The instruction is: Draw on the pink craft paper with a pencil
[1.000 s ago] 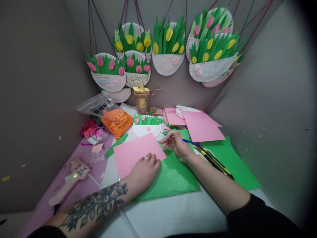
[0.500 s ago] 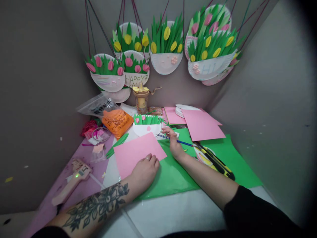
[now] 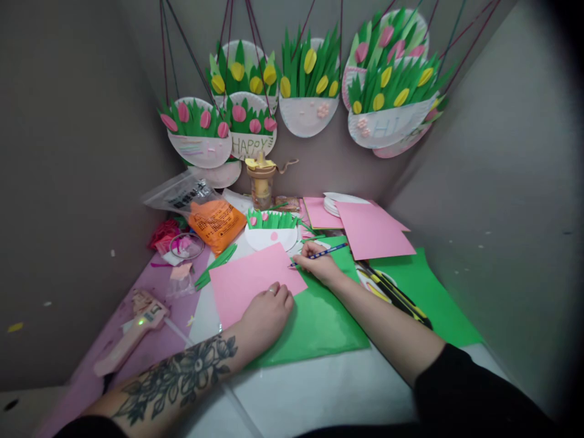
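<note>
A blue pencil (image 3: pixel 326 251) is pinched in my right hand (image 3: pixel 318 263), its tip at the upper right part of a pink paper sheet (image 3: pixel 250 277). My left hand (image 3: pixel 268 313) lies on the sheet's lower right part, fingers curled together and pressed down; a ring shows on one finger. Whether anything is under those fingers is hidden. Green sheets (image 3: pixel 319 325) lie beneath the pink one. Just behind it sits a small white half-plate (image 3: pixel 260 238) with green paper grass and pink flowers.
Black-and-yellow cutters (image 3: pixel 401 298) lie beside my right forearm. A pink glue gun (image 3: pixel 137 334) is at left, near an orange packet (image 3: pixel 216 222). Pink sheets (image 3: pixel 371 231) and plates (image 3: pixel 331 205) sit at back right. Plate baskets (image 3: pixel 309 115) hang behind.
My right hand has closed into a writing grip on the pencil. The pencil has swung from pointing right and down to slanting up right, its tip now at the pink sheet.
</note>
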`<state>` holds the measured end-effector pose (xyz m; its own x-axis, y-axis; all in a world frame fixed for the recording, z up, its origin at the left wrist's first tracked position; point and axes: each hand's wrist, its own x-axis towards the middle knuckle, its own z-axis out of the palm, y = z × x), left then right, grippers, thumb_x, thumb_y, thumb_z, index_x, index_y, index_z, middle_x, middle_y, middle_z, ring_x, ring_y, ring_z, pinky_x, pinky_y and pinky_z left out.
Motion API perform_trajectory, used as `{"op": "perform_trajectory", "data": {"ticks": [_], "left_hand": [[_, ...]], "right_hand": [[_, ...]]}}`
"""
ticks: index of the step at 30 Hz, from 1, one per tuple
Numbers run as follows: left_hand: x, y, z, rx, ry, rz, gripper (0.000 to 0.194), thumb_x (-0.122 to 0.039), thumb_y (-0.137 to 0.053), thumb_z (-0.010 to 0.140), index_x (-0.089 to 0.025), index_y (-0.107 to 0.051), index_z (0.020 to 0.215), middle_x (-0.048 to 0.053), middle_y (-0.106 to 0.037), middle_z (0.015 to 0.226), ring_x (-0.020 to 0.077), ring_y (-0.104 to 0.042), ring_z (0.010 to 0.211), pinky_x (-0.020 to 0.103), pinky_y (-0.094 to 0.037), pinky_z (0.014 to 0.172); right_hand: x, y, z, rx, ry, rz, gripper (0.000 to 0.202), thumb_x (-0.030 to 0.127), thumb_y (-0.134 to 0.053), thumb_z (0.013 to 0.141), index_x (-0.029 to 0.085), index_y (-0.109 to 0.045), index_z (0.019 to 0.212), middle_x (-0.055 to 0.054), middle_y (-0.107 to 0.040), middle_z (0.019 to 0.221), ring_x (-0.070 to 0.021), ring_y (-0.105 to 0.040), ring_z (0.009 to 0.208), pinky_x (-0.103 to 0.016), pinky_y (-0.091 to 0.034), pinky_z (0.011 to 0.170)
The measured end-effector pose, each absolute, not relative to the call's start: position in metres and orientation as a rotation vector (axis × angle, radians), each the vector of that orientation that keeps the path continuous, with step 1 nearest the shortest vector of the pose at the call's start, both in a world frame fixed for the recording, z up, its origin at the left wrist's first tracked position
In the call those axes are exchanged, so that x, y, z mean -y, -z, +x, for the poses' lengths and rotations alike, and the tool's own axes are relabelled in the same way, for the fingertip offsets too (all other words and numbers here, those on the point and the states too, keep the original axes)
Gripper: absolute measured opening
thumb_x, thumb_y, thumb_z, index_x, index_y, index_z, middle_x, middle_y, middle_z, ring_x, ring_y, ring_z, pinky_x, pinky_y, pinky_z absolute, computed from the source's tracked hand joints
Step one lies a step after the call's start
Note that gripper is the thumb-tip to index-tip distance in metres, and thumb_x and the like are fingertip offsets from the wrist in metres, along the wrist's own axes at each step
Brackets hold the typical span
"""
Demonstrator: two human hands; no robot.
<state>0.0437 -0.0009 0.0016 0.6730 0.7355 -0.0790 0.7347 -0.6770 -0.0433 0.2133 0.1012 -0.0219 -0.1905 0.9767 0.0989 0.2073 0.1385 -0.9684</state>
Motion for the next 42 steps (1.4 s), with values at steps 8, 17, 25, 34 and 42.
{"op": "perform_trajectory", "data": {"ticks": [8, 17, 25, 34, 42], "left_hand": [[0.0015, -0.0017, 0.0438, 1.256, -0.115, -2.871, 0.029, -0.01, -0.038, 0.087, -0.009, -0.05, 0.114, 0.017, -0.053, 0.116, 0.0246, -0.048, 0.11, 0.037, -0.049, 0.083], [0.001, -0.0039, 0.045, 1.269, -0.123, -2.883, 0.028, -0.01, -0.039, 0.086, -0.01, -0.05, 0.112, 0.016, -0.054, 0.115, 0.0242, -0.049, 0.11, 0.038, -0.047, 0.086], [0.0014, -0.0057, 0.0449, 1.263, -0.14, -2.882, 0.028, -0.01, -0.039, 0.087, -0.009, -0.05, 0.113, 0.017, -0.053, 0.116, 0.0243, -0.048, 0.11, 0.038, -0.047, 0.086], [0.0013, -0.0012, 0.0439, 1.267, -0.114, -2.881, 0.03, -0.01, -0.038, 0.087, -0.009, -0.049, 0.114, 0.017, -0.053, 0.117, 0.0249, -0.048, 0.111, 0.038, -0.048, 0.085], [0.0018, -0.0012, 0.044, 1.284, -0.104, -2.88, 0.028, -0.009, -0.038, 0.087, -0.01, -0.05, 0.112, 0.017, -0.053, 0.115, 0.0242, -0.049, 0.111, 0.038, -0.048, 0.085]], "right_hand": [[-0.1011, 0.0266, 0.2121, 1.567, -1.116, -1.201, 0.03, 0.034, -0.065, 0.068, 0.021, -0.041, 0.055, 0.005, -0.049, 0.043, -0.0105, -0.043, 0.042, -0.023, -0.033, 0.044], [-0.1019, 0.028, 0.2124, 1.573, -1.133, -1.209, 0.03, 0.038, -0.065, 0.067, 0.021, -0.042, 0.057, 0.004, -0.051, 0.045, -0.0113, -0.045, 0.043, -0.024, -0.035, 0.044], [-0.1036, 0.0313, 0.2129, 1.548, -1.171, -1.181, 0.029, 0.035, -0.064, 0.068, 0.021, -0.041, 0.057, 0.005, -0.051, 0.045, -0.0107, -0.044, 0.041, -0.023, -0.033, 0.043], [-0.1033, 0.0294, 0.2134, 1.561, -1.232, -1.192, 0.031, 0.035, -0.064, 0.067, 0.021, -0.039, 0.056, 0.006, -0.048, 0.042, -0.0099, -0.041, 0.038, -0.022, -0.03, 0.04], [-0.1031, 0.0243, 0.2136, 1.607, -1.223, -1.206, 0.03, 0.032, -0.065, 0.065, 0.022, -0.04, 0.054, 0.006, -0.048, 0.041, -0.0096, -0.041, 0.038, -0.022, -0.031, 0.04]]}}
